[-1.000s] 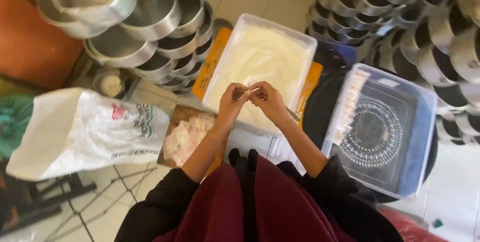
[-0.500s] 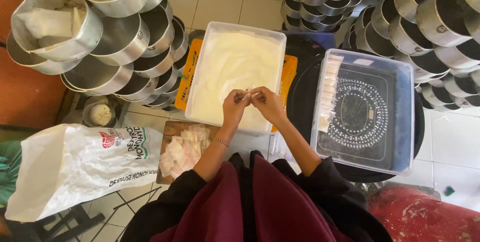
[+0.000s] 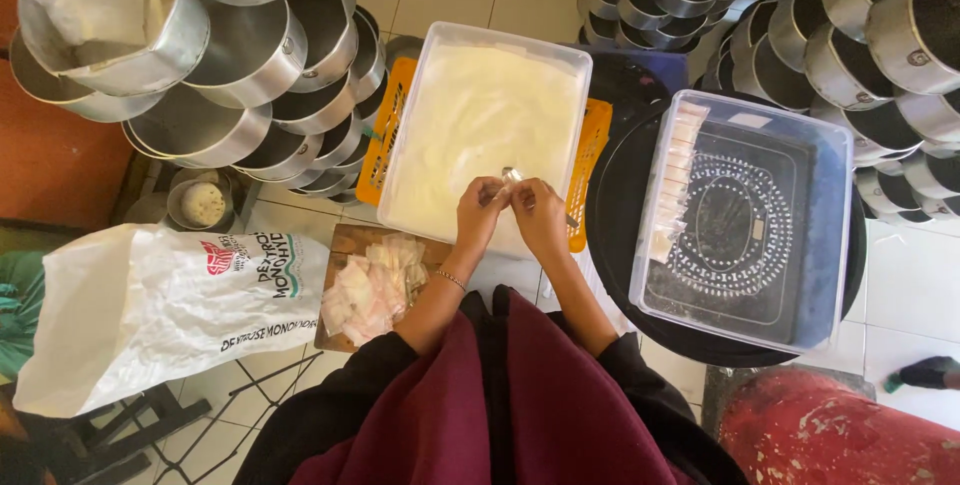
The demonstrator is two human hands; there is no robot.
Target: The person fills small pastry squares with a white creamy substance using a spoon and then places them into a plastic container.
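A small pale, thin folded piece [image 3: 512, 177], its material too small to tell, sits pinched between both hands above the near edge of a white rectangular plastic tub of smooth white filling [image 3: 480, 125]. The piece is too small to judge its long axis or which way it points. The left hand [image 3: 480, 210] is curled nearly closed, fingertips gripping the piece from the left. The right hand [image 3: 540, 213] is likewise curled, thumb and fingers meeting the same piece, so the two hands touch at the fingertips.

The tub's long axis runs away from the person, and it rests on an orange plastic crate [image 3: 590, 160]. Just left of the left forearm a wooden board [image 3: 345, 245] carries a heap of pale square wrappers [image 3: 375, 285]. Further left lies a large white printed sack [image 3: 160, 305]. To the right, a clear plastic lidded box [image 3: 745, 215] sits on a round black tray [image 3: 620, 245]. Stacks of round silver metal tins [image 3: 250, 55] ring the scene on a pale tiled floor.

Compared with half a second ago, the hands hold the same pinched pose over the tub's near edge; only the view has shifted slightly.
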